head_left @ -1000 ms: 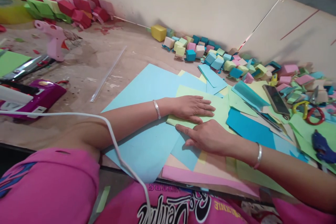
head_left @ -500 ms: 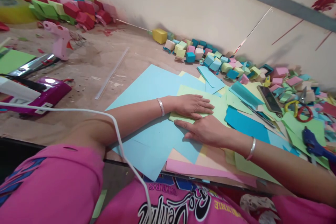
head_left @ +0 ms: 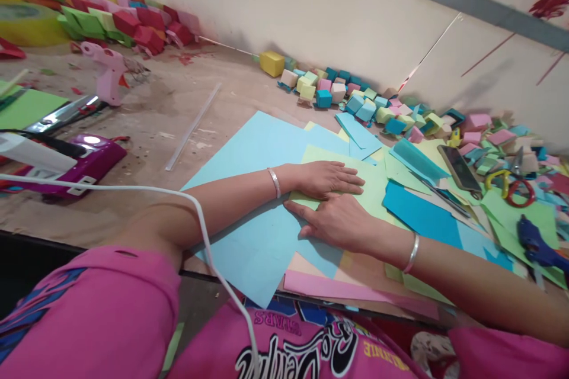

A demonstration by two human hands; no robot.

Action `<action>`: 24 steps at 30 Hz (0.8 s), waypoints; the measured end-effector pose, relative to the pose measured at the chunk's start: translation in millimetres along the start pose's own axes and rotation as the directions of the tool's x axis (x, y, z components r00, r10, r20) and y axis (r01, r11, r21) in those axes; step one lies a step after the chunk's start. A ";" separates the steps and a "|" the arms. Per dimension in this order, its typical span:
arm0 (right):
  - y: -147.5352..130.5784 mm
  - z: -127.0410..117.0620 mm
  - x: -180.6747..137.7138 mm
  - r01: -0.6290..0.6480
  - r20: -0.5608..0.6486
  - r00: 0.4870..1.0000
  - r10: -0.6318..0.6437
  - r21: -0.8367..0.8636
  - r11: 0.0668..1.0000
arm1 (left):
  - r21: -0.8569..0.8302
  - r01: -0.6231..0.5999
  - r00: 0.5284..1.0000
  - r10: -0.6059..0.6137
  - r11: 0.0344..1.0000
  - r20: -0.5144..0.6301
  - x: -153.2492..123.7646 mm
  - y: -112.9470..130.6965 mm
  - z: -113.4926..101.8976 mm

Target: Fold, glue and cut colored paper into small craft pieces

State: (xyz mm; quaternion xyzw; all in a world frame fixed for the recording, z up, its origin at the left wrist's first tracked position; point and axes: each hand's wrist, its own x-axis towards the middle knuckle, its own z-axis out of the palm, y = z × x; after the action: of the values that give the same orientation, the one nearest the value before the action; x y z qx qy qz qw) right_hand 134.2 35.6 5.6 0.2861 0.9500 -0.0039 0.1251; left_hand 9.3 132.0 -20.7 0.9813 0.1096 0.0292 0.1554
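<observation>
My left hand (head_left: 326, 179) lies flat on a pale green sheet of paper (head_left: 373, 180), fingers stretched to the right. Just below it, my right hand (head_left: 335, 219) rests along the near edge of that sheet. Its index finger is straight and points left at the sheet's left corner, with the thumb held apart. The sheet looks folded, though my hands cover part of it. Underneath spreads a large light blue sheet (head_left: 249, 154), which my left forearm crosses. Darker blue paper (head_left: 420, 213) lies to the right of my hands.
Scissors (head_left: 511, 186), a phone (head_left: 459, 169) and a blue glue gun (head_left: 536, 243) lie at the right. Small paper cubes (head_left: 323, 99) line the wall. A pink glue gun (head_left: 106, 71) and a clear glue stick (head_left: 193, 127) are at the left. A white cable (head_left: 200, 219) crosses my left arm.
My right hand has slid slightly left along the near edge of the pale green sheet, its index fingertip now at the corner. My left hand stays flat on the sheet.
</observation>
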 end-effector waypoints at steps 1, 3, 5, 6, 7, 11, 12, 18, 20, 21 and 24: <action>-0.1 0.3 -2.2 -0.001 0.003 1.000 0.001 0.003 1.000 | 0.006 0.006 1.000 -0.006 1.000 0.004 0.1 -0.1 0.6; -0.3 0.2 -6.9 -0.010 0.013 1.000 0.009 0.016 1.000 | 0.018 0.013 1.000 -0.014 1.000 0.004 0.3 0.0 1.7; -0.1 -1.1 -10.9 -0.028 0.029 0.999 0.027 0.026 0.999 | 0.016 0.023 1.000 -0.023 1.000 0.007 0.1 0.4 2.2; 0.3 -2.2 -12.7 -0.037 0.038 0.999 0.036 0.026 0.999 | 0.010 0.029 1.000 -0.029 1.000 0.010 -0.1 0.8 2.1; 0.9 -3.6 -14.6 -0.044 0.048 0.998 0.043 0.021 0.999 | 0.005 0.036 0.999 -0.036 0.999 0.012 -0.3 1.2 1.8; 6.2 -7.3 -29.3 -0.080 0.077 0.994 0.082 -0.022 0.997 | 0.005 0.035 0.999 -0.035 0.999 -0.009 -1.3 3.0 0.0; 7.8 -6.7 -35.7 -0.098 0.079 0.992 0.100 -0.031 0.995 | 0.006 0.028 0.999 -0.028 1.000 -0.018 -1.5 3.2 -0.1; 14.4 17.1 -94.4 -0.236 0.050 0.969 0.242 -0.103 0.966 | 0.005 0.016 1.000 -0.016 1.000 -0.017 -1.2 1.3 0.8; 15.7 28.3 -117.6 -0.279 0.032 0.957 0.287 -0.159 0.947 | -0.006 0.022 1.000 -0.022 1.000 -0.015 -1.1 0.5 0.7; 16.1 33.1 -128.4 -0.298 0.015 0.952 0.306 -0.194 0.935 | -0.012 0.021 1.000 -0.021 1.000 -0.016 -1.1 0.3 0.6; 16.0 40.1 -150.0 -0.345 -0.088 0.938 0.334 -0.286 0.894 | -0.022 0.016 1.000 -0.016 1.000 -0.018 -1.9 0.0 0.6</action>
State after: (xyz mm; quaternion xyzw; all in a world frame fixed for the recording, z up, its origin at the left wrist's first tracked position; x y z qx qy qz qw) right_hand 273.1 -35.6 3.8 0.4254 0.8773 0.1658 0.1482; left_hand 7.5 131.4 -21.3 0.9783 0.1187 0.0383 0.1653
